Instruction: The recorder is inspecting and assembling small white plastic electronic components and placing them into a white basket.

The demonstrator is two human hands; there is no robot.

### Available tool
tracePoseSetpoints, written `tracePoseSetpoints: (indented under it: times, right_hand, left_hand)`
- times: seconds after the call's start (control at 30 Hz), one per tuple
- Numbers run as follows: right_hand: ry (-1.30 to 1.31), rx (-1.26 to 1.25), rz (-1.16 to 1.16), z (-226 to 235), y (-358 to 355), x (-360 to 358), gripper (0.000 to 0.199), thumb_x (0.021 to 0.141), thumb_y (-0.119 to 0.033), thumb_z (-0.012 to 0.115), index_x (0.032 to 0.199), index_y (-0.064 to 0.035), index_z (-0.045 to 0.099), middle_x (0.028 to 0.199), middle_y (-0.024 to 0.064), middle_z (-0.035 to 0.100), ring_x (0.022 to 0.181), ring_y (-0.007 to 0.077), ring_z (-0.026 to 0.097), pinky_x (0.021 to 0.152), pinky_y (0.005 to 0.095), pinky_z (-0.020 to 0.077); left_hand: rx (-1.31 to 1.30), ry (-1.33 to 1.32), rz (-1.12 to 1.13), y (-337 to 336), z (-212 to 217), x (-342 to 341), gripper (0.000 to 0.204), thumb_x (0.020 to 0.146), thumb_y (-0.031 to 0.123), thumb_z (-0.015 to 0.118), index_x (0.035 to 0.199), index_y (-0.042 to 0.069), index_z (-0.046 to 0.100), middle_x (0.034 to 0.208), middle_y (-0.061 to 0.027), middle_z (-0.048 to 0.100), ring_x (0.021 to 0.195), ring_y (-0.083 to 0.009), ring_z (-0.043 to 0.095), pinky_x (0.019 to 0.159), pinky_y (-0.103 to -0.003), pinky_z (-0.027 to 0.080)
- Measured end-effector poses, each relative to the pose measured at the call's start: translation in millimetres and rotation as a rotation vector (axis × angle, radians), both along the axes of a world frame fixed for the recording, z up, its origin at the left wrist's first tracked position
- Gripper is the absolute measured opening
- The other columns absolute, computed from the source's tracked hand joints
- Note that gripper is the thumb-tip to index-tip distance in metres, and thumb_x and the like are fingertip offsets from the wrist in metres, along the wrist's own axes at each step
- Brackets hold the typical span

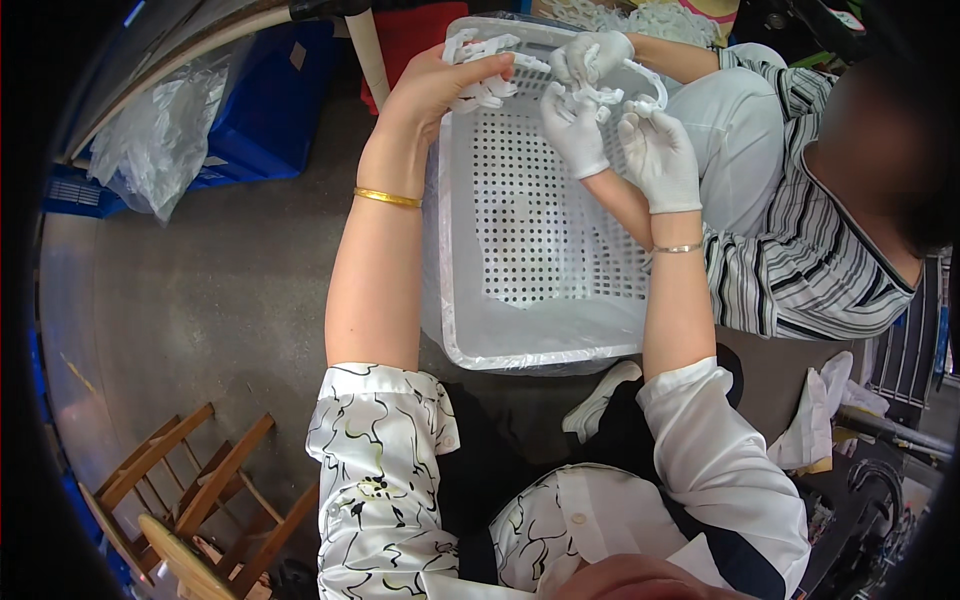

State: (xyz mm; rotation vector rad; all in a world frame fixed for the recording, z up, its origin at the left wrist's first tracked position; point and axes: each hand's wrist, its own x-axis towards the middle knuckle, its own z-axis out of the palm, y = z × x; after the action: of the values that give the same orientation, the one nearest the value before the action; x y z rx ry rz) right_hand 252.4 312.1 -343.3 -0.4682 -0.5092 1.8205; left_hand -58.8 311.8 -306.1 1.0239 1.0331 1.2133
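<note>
My left hand (432, 85), bare with a gold bangle on its wrist, grips a bunch of white plastic pieces (482, 92) above the basket's far left corner. My right hand (660, 160) wears a white glove. Its fingertips are closed on a curved white plastic strip (652, 82). Between my hands, a co-worker's two white-gloved hands (575, 128) work on another small white plastic piece (603, 97). Below all of these stands a white perforated plastic basket (545, 352) lined with clear film.
The co-worker in a striped top (790, 250) sits close on the right. A pile of white strips (640, 15) lies beyond the basket. At left are a blue bin (265, 110) with clear plastic bags (160, 135) and wooden chairs (200, 490). White cloths (810, 415) lie at right.
</note>
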Motion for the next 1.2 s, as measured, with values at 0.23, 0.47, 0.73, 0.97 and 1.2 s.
tracePoseSetpoints:
  times: [0.23, 0.47, 0.73, 0.97, 1.2]
  right_hand:
    - [0.045, -0.010, 0.038, -7, 4, 9, 0.020, 0.091, -0.003, 0.053, 0.109, 0.0044, 0.055, 0.105, 0.0163, 0.063, 0.096, 0.0256, 0.063, 0.087, 0.0355, 0.0556]
    - [0.143, 0.001, 0.115, -6, 8, 7, 0.023, 0.090, -0.005, 0.054, 0.110, 0.0047, 0.055, 0.107, 0.0177, 0.061, 0.093, 0.0255, 0.061, 0.086, 0.0359, 0.0542]
    - [0.065, -0.065, 0.055, 0, 16, 5, 0.023, 0.090, -0.004, 0.055, 0.111, 0.0062, 0.055, 0.105, 0.0188, 0.061, 0.091, 0.0259, 0.061, 0.084, 0.0338, 0.0548]
    - [0.170, -0.099, 0.023, 16, 51, 35, 0.022, 0.088, -0.004, 0.056, 0.105, 0.0085, 0.058, 0.100, 0.0177, 0.064, 0.086, 0.0285, 0.064, 0.082, 0.0367, 0.0572]
    - [0.262, -0.052, 0.018, 30, 64, 36, 0.025, 0.090, -0.001, 0.052, 0.111, 0.0121, 0.052, 0.104, 0.0214, 0.060, 0.090, 0.0290, 0.060, 0.089, 0.0376, 0.0546]
  left_hand:
    - [0.009, -0.012, -0.018, 3, -3, 5, 0.029, 0.078, 0.016, 0.081, 0.099, -0.001, 0.069, 0.091, -0.0085, 0.073, 0.083, -0.0147, 0.069, 0.077, -0.027, 0.054]
    - [0.004, 0.020, -0.021, 5, -4, 2, 0.018, 0.083, 0.022, 0.078, 0.089, 0.006, 0.073, 0.087, -0.0040, 0.071, 0.085, -0.0126, 0.066, 0.081, -0.026, 0.051]
    - [-0.007, 0.039, -0.002, 7, -3, -4, 0.019, 0.083, 0.023, 0.078, 0.088, 0.005, 0.073, 0.087, -0.0040, 0.071, 0.085, -0.0127, 0.066, 0.082, -0.026, 0.051]
    - [-0.025, 0.028, 0.003, 12, -3, -3, 0.019, 0.083, 0.022, 0.078, 0.090, 0.005, 0.073, 0.088, -0.0042, 0.071, 0.085, -0.0125, 0.065, 0.082, -0.025, 0.050]
    - [0.000, 0.004, -0.007, 14, -7, -8, 0.028, 0.079, 0.017, 0.081, 0.099, 0.000, 0.070, 0.090, -0.0081, 0.073, 0.082, -0.0143, 0.069, 0.075, -0.027, 0.054]
